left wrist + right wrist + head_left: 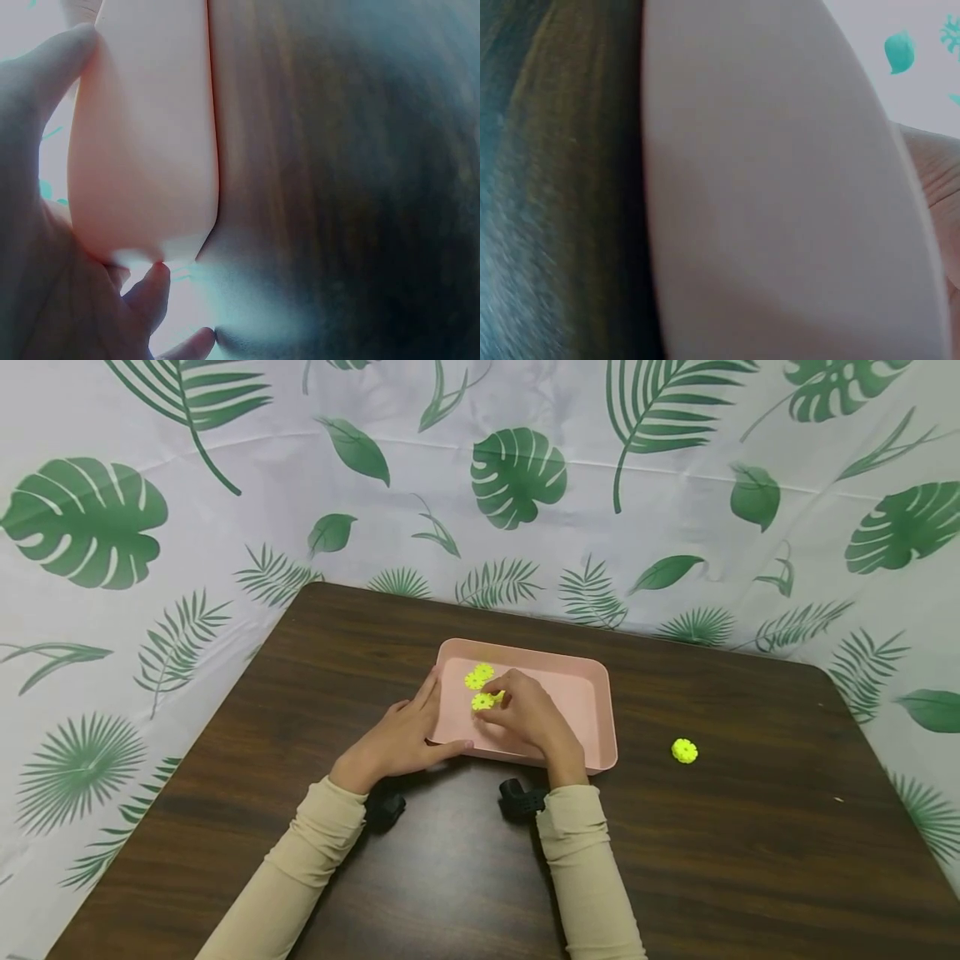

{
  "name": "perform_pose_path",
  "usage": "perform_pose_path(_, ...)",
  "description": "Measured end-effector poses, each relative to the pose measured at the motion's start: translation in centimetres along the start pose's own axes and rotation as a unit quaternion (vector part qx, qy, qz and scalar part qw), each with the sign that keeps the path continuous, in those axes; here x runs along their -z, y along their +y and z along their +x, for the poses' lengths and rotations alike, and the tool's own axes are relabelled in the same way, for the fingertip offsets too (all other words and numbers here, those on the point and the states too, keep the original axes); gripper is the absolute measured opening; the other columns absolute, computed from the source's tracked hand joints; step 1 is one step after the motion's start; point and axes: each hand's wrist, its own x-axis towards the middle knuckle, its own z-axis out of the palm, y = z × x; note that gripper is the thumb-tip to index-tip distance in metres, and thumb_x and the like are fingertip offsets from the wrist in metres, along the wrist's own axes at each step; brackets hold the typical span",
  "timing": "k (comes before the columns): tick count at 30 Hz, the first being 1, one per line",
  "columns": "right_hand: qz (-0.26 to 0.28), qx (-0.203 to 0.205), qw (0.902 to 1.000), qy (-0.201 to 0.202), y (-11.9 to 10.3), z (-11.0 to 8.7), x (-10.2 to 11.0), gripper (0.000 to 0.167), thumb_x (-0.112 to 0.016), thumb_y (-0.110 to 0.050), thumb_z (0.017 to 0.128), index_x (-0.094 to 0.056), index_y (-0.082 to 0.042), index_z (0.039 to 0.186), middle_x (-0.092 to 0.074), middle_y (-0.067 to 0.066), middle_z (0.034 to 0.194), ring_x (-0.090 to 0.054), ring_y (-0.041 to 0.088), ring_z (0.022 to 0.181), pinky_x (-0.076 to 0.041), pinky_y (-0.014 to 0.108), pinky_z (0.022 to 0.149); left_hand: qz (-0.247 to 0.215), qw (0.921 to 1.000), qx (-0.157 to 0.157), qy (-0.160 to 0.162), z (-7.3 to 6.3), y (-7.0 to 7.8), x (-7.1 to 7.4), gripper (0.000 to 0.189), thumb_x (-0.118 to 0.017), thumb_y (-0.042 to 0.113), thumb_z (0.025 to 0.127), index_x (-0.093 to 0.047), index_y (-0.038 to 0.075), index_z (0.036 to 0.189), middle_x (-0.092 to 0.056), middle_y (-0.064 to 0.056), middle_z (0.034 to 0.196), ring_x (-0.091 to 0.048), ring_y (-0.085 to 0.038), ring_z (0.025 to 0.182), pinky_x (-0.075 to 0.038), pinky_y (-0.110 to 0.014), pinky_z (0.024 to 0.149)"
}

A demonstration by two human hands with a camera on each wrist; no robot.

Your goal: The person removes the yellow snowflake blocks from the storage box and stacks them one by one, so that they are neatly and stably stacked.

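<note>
A pink tray (pixel 592 718) lies on the table with several yellow flower-shaped discs in it. My left hand (pixel 401 735) braces its near left corner, fingers extended along the left wall and thumb over the front rim. In the left wrist view, that hand's thumb and fingertips touch the tray's wall (pixel 150 150). Reaching over the front rim, my right hand (pixel 528 706) pinches a yellow flower-shaped disc (pixel 482 702) low inside the tray. More yellow discs (pixel 476 680) lie just beyond its fingertips, towards the back left. The right wrist view shows mostly the tray's outer wall (pixel 772 180).
A small stack of yellow flower-shaped discs (pixel 684 751) sits on the dark wooden table (pixel 750 843), right of the tray. Behind the table hangs a white cloth (pixel 420 510) with green leaf prints.
</note>
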Motion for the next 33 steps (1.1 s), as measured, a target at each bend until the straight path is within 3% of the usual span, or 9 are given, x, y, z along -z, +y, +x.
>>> perform_pose_path(8,0.000,0.000,0.9999,0.014,-0.1,-1.1,1.0,0.039,-0.086,-0.019,0.086,-0.076,0.000,0.119,-0.067,0.010,0.101,-0.059,0.022,0.083,-0.051,0.035,0.077,-0.007,1.0000,0.000,-0.002,0.0,-0.1,-0.1,0.111,-0.055,0.069,0.096,-0.003,-0.002,0.164,0.011,-0.013,0.173,-0.033,-0.029,0.151,-0.028,-0.062,0.117)
perform_pose_path(21,0.010,0.011,0.9992,0.037,0.2,-2.0,2.1,0.031,-0.085,-0.018,0.088,-0.078,-0.003,0.114,-0.066,0.009,0.101,-0.060,0.025,0.087,-0.051,0.037,0.075,-0.012,0.9999,0.003,-0.003,0.0,0.2,0.1,0.112,-0.054,0.071,0.095,-0.002,0.001,0.165,0.011,-0.013,0.173,-0.034,-0.031,0.151,-0.028,-0.063,0.116)
perform_pose_path(33,0.007,-0.004,0.9986,0.052,1.1,-2.7,3.1,0.032,-0.084,-0.019,0.089,-0.078,-0.004,0.117,-0.071,0.009,0.106,-0.060,0.023,0.085,-0.049,0.035,0.072,-0.018,0.9998,0.006,-0.007,0.1,0.1,0.0,0.113,-0.053,0.074,0.094,-0.001,0.002,0.165,0.012,-0.012,0.173,-0.030,-0.031,0.153,-0.026,-0.064,0.117)
